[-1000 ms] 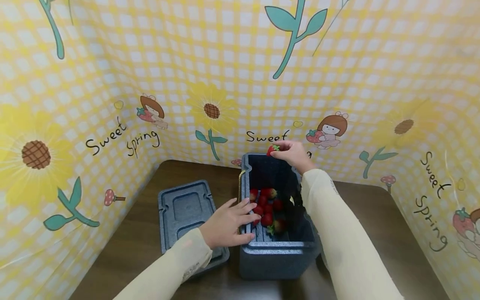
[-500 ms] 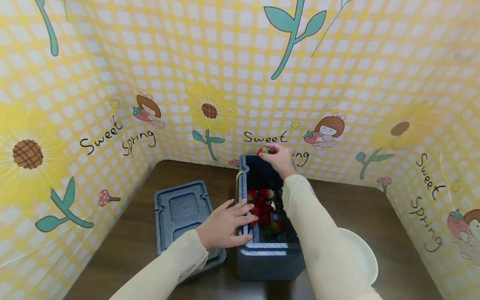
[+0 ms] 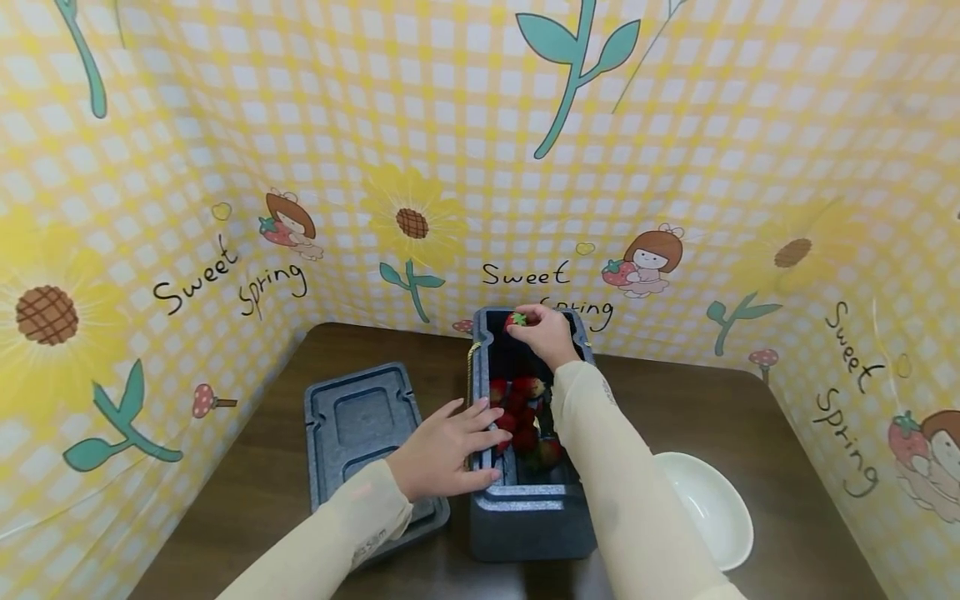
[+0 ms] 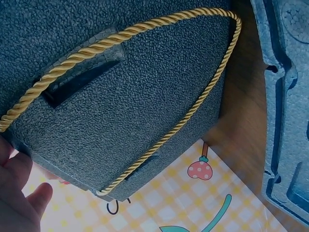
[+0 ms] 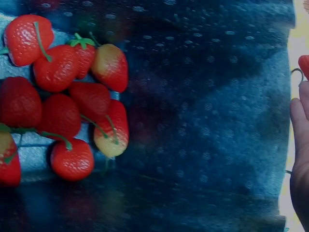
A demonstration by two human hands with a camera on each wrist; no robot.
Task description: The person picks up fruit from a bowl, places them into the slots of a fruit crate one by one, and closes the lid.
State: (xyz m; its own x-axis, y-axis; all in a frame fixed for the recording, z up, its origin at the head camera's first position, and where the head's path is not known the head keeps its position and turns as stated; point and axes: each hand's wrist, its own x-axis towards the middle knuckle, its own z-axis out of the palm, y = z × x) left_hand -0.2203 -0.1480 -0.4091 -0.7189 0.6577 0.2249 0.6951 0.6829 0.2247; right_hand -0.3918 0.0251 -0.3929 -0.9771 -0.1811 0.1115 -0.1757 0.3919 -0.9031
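A dark blue-grey foam box point(image 3: 534, 533) stands uncovered on the table, with several red strawberries point(image 5: 58, 67) lying inside toward its near half. My right hand point(image 3: 546, 335) pinches one strawberry point(image 3: 515, 321) by its leafy top end, over the far part of the box. In the right wrist view only an edge of that hand shows at the right. My left hand point(image 3: 450, 450) rests on the box's left rim with its fingers spread and fairly straight. A gold twisted cord point(image 4: 169, 20) runs along the box's outer side in the left wrist view.
The box's lid point(image 3: 367, 417) lies on the brown table point(image 3: 660, 400) to the left. A white bowl point(image 3: 712, 508) stands to the right, partly behind my right sleeve. A yellow checked cloth point(image 3: 465, 125) with printed flowers hangs around the table's back and sides.
My right hand has moved left and slightly down with the strawberry, from the back right to over the box's far part. The bowl has come into view. My left hand has stayed on the rim.
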